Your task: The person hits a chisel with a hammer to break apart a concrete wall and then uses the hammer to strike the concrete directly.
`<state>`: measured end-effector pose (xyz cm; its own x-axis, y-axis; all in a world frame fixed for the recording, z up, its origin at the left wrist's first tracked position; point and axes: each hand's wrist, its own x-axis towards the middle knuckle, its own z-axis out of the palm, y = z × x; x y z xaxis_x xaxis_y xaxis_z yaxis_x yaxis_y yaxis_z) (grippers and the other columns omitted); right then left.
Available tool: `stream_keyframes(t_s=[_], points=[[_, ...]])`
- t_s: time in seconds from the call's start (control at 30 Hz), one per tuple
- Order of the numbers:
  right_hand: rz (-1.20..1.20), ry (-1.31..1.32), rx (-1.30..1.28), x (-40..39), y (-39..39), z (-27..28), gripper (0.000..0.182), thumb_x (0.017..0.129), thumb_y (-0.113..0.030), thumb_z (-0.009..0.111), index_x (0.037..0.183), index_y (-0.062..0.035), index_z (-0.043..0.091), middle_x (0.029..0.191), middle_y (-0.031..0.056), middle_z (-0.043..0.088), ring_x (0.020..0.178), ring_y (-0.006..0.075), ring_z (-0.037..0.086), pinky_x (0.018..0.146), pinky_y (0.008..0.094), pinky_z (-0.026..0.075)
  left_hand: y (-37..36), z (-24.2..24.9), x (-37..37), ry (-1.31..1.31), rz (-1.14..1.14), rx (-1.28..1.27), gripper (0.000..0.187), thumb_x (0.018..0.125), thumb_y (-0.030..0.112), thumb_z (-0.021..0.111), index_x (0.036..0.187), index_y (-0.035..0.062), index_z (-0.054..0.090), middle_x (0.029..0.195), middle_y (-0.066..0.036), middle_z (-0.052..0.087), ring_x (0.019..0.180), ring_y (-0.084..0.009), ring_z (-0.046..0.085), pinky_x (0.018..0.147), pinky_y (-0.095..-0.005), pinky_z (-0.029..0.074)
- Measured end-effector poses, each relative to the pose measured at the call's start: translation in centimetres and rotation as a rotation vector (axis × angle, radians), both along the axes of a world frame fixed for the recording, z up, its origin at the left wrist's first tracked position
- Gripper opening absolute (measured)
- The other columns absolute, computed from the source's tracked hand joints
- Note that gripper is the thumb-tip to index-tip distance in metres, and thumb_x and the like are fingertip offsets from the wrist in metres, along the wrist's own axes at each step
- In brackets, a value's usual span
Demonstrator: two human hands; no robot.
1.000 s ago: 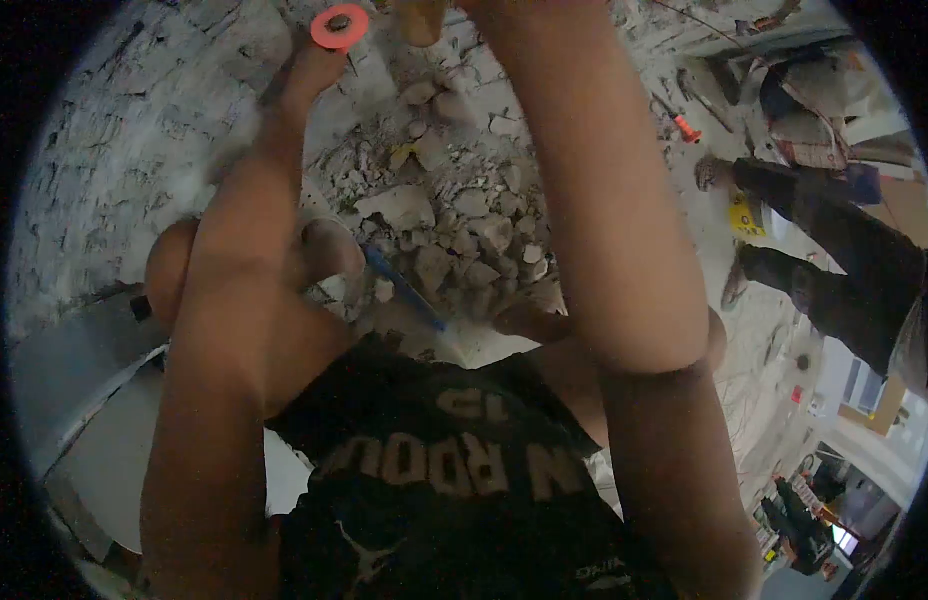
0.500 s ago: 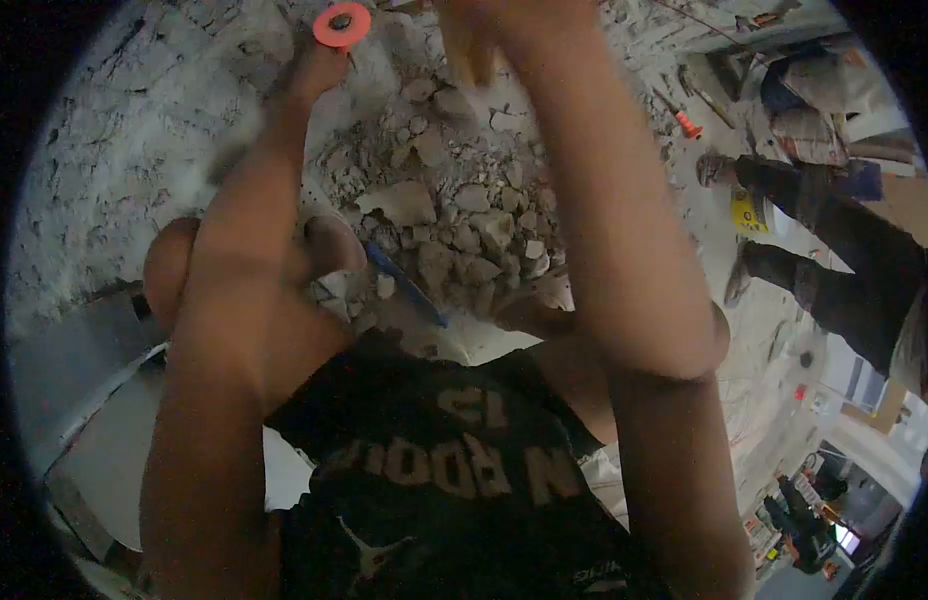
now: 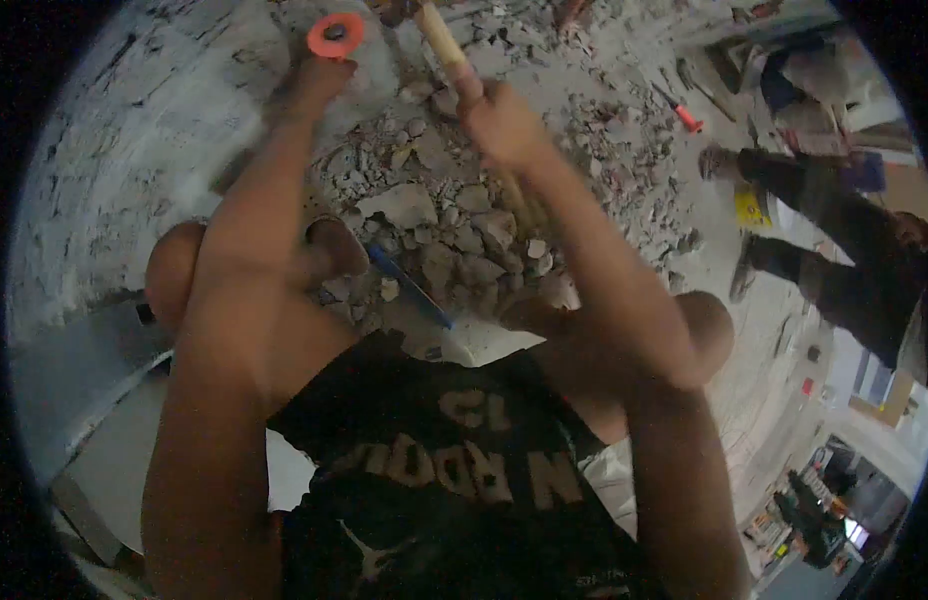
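Note:
My left hand [image 3: 322, 85] is closed around a chisel with a round orange hand guard [image 3: 320, 44]; the guard faces up toward me and hides most of the shaft. In my right hand [image 3: 502, 122] is a hammer with a pale wooden handle [image 3: 441, 38], gripped partway along. Its handle end hangs below the fist, over the rubble. A dark shape at the top edge seems to be the hammer's head, mostly out of view. Broken rubble [image 3: 399, 205] lies heaped between my feet, below both hands.
A long blue tool [image 3: 414, 288] lies by my left foot. Farther right on the floor is an orange-handled tool [image 3: 688, 120]. Another person's legs [image 3: 819, 190] stand at the right beside a yellow bucket [image 3: 751, 206]. A grey box-like surface [image 3: 84, 370] is at the left.
My right forearm has swung down and toward me, bringing the hand and hammer handle into clear view. The left hand and chisel have shifted only slightly.

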<state>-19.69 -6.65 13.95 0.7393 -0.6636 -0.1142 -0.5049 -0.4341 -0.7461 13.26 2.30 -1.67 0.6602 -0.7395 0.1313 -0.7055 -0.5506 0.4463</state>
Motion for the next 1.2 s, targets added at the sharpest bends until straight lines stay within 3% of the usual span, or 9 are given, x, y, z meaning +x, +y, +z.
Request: stream_keyframes(t_s=[0.23, 0.3, 0.4, 0.53, 0.67, 0.77, 0.87, 0.93, 1.2], points=[[-0.113, -0.129, 0.271, -8.7, 0.5, 9.4, 0.061, 0.094, -0.059, 0.041, 0.083, -0.0004, 0.057, 0.064, 0.003, 0.052, 0.053, 0.0141, 0.054, 0.049, 0.0292, 0.048, -1.4, 0.8, 2.1, 0.138, -0.251, -0.506, 0.03, 0.081, 0.029, 0.073, 0.093, 0.0026, 0.063, 0.088, -0.008, 0.066, 0.078, -0.0203, 0.061, 0.072, -0.0355, 0.048], [-0.099, -0.372, 0.259, -10.3, 1.3, 9.4, 0.066, 0.098, -0.048, 0.034, 0.083, 0.0091, 0.063, 0.072, 0.0281, 0.062, 0.076, 0.0427, 0.064, 0.072, 0.0484, 0.047, -1.8, 0.5, 0.7, -0.044, -0.178, -0.673, 0.03, 0.081, 0.027, 0.074, 0.092, 0.001, 0.063, 0.085, -0.006, 0.065, 0.076, -0.0195, 0.061, 0.07, -0.0346, 0.048], [-0.158, -0.402, 0.263, -11.3, 1.0, 8.6, 0.054, 0.096, -0.037, 0.04, 0.079, 0.0079, 0.064, 0.069, 0.0264, 0.062, 0.072, 0.0386, 0.066, 0.068, 0.0496, 0.049, -0.8, 2.6, 2.3, 0.93, -0.321, -0.578, 0.023, 0.081, 0.019, 0.073, 0.088, 0.0003, 0.063, 0.079, -0.003, 0.061, 0.072, -0.0156, 0.058, 0.066, -0.0307, 0.047], [0.063, -0.299, 0.434, -14.5, -2.3, 9.2, 0.05, 0.092, -0.047, 0.053, 0.112, -0.0007, 0.052, 0.089, 0.0151, 0.057, 0.065, 0.0232, 0.058, 0.053, 0.0372, 0.047, 0.7, 0.0, 4.3, 0.205, -0.3, -0.511, 0.04, 0.081, 0.021, 0.07, 0.113, 0.0009, 0.059, 0.098, -0.007, 0.063, 0.084, -0.0178, 0.06, 0.076, -0.0326, 0.049], [0.152, -0.194, -0.634, -11.9, -2.0, 4.0, 0.031, 0.076, -0.012, 0.056, 0.1, 0.0075, 0.059, 0.076, 0.0196, 0.064, 0.074, 0.0364, 0.064, 0.063, 0.0479, 0.052, 1.7, -1.9, -7.8, 0.355, -0.308, -0.431, 0.011, 0.08, 0.006, 0.066, 0.089, 0.0019, 0.063, 0.089, -0.002, 0.061, 0.078, -0.0118, 0.057, 0.071, -0.028, 0.047], [-0.219, -0.449, 0.368, -13.6, -1.6, 7.7, 0.034, 0.093, -0.021, 0.046, 0.099, 0.0085, 0.06, 0.074, 0.0261, 0.063, 0.07, 0.0402, 0.064, 0.064, 0.05, 0.051, 3.1, -6.2, -16.3, 0.183, -0.395, 0.031, 0.012, 0.079, 0.006, 0.066, 0.09, 0.0024, 0.063, 0.09, -0.003, 0.061, 0.079, -0.0121, 0.058, 0.071, -0.0282, 0.048], [-0.099, -0.349, -0.214, -12.3, -1.8, 6.7, 0.047, 0.098, -0.033, 0.04, 0.09, 0.0081, 0.062, 0.073, 0.0281, 0.063, 0.071, 0.0406, 0.065, 0.065, 0.0487, 0.05, 6.4, -6.9, -21.0, 0.126, -0.462, 0.32, 0.014, 0.078, 0.006, 0.067, 0.092, 0.003, 0.063, 0.09, -0.003, 0.062, 0.08, -0.0124, 0.058, 0.072, -0.0284, 0.048], [-0.188, -0.545, 0.408, -14.4, -0.9, 9.2, 0.058, 0.099, -0.04, 0.038, 0.081, 0.0086, 0.062, 0.072, 0.0281, 0.062, 0.071, 0.0411, 0.065, 0.065, 0.048, 0.05, 7.0, -5.2, -21.8, 0.108, -0.521, 0.402, 0.015, 0.078, 0.005, 0.067, 0.093, 0.0033, 0.063, 0.091, -0.003, 0.062, 0.081, -0.0126, 0.059, 0.072, -0.0286, 0.048], [-0.229, -0.603, 0.325, -13.4, -0.4, 10.1, 0.059, 0.1, -0.042, 0.035, 0.077, 0.0046, 0.061, 0.066, 0.0232, 0.06, 0.067, 0.0416, 0.062, 0.061, 0.0508, 0.048, 2.3, 10.3, -19.9, 0.054, -0.891, 0.401, 0.021, 0.076, 0.004, 0.068, 0.096, 0.0048, 0.063, 0.092, -0.005, 0.064, 0.083, -0.0133, 0.06, 0.073, -0.0291, 0.049]])
